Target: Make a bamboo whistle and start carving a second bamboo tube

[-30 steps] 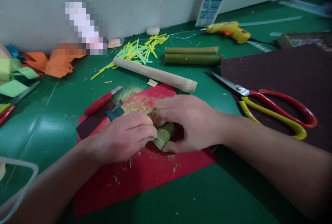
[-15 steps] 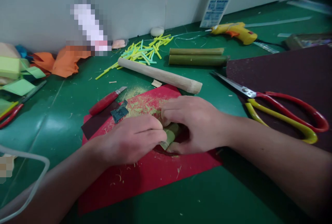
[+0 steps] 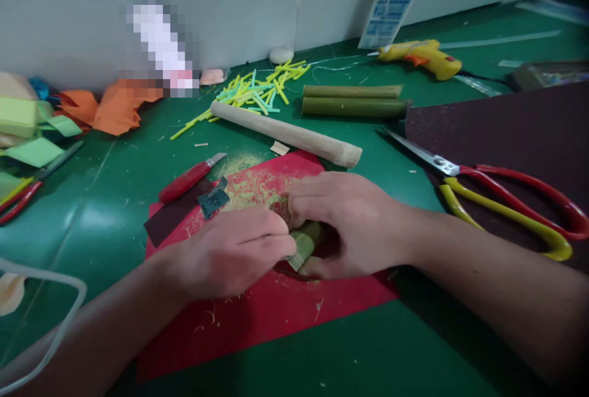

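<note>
A short green bamboo piece (image 3: 307, 242) is between my hands above a red sheet (image 3: 276, 317). My right hand (image 3: 350, 222) is curled round it, thumb below and fingers above. My left hand (image 3: 239, 250) is closed, its fingertips pressed against the left end of the bamboo piece; whatever lies inside those fingers is hidden. Fine yellowish shavings (image 3: 255, 182) cover the sheet behind the hands. To the left lie a red-handled knife (image 3: 188, 179), a dark brown strip (image 3: 177, 213) and a small dark, creased scrap (image 3: 213, 198).
Behind the sheet lie a pale peeled stick (image 3: 285, 133), two green bamboo lengths (image 3: 352, 101) and yellow and turquoise sticks (image 3: 251, 93). Large scissors (image 3: 460, 170) rest on a dark sheet (image 3: 501, 121) at right. A yellow glue gun (image 3: 423, 58) lies near the wall.
The hands stay almost in place, the left still against the bamboo piece. A little more of the piece shows between them. The whole view has shifted slightly.
</note>
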A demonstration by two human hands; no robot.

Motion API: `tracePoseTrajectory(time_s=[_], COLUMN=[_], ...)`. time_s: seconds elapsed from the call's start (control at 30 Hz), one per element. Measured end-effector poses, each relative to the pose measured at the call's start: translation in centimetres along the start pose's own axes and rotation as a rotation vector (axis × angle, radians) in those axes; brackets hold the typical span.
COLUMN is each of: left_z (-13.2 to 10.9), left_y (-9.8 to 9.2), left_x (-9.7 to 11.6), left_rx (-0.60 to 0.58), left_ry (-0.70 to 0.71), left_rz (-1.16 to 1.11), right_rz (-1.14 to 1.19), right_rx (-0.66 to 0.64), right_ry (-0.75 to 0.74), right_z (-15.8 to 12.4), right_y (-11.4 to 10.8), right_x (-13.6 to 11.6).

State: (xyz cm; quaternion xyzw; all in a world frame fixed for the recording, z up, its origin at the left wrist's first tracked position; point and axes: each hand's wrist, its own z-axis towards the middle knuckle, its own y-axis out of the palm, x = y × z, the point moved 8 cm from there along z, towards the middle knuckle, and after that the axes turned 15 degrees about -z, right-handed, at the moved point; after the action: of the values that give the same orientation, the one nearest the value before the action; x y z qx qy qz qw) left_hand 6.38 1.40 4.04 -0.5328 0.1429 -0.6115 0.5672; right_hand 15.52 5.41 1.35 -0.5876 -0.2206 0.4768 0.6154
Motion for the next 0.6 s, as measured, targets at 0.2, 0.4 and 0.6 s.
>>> tracePoseTrajectory(time_s=[0.2, 0.4, 0.6], left_z=[-0.16, -0.07, -0.06], left_y=[-0.17, -0.19, -0.04], left_x=[-0.29, -0.03, -0.16], left_rx=[0.031, 0.033, 0.015], left_ry=[-0.024, -0.019, -0.014], left_rz=[-0.005, -0.03, -0.053], right_rz=[0.008, 0.001, -0.021], right_rx=[-0.004, -0.005, -0.015], right_ry=[-0.011, -0.014, -0.018], right_z=[0.02, 0.07, 0.04], right_y=[0.02, 0.04, 0.17], right_x=[-0.02, -0.07, -0.08])
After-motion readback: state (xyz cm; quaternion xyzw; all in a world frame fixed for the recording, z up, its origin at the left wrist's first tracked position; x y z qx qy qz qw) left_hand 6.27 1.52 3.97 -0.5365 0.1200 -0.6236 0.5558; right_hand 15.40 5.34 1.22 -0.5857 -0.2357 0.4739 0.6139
